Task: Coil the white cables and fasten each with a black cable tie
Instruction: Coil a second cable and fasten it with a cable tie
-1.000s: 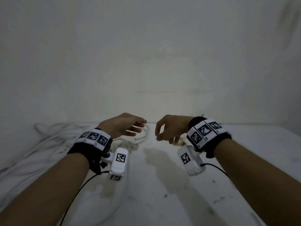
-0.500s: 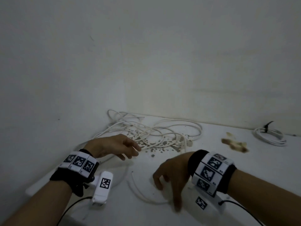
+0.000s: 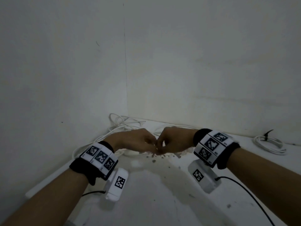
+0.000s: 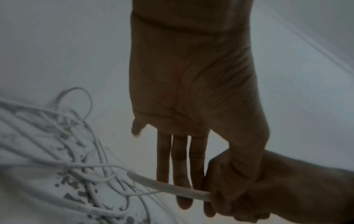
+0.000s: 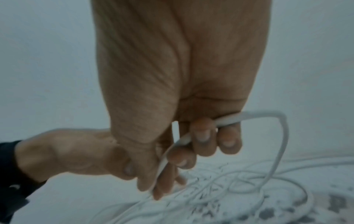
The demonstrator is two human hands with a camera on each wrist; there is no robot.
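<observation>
A tangle of white cables (image 3: pixel 123 123) lies in the table's back left corner. My two hands meet just in front of it. My right hand (image 5: pixel 201 144) has its fingers curled round one white cable (image 5: pixel 277 151), which loops out and down into the tangle (image 5: pixel 229 189). My left hand (image 4: pixel 184 174) keeps three fingers nearly straight, and its thumb and forefinger pinch the same cable (image 4: pixel 168 187) beside the right fist. In the head view the left hand (image 3: pixel 151 144) and right hand (image 3: pixel 160 146) touch at the fingertips, hiding the cable between them.
A coiled white cable (image 3: pixel 268 145) bound with a black tie (image 3: pixel 268 133) lies at the back right of the table (image 3: pixel 162 201). Brown specks (image 3: pixel 154 160) dot the surface under the hands. Walls close off the back and the left.
The view swung left to the corner tangle. Both hands, empty and apart before, have moved forward, come together and taken hold of one white cable.
</observation>
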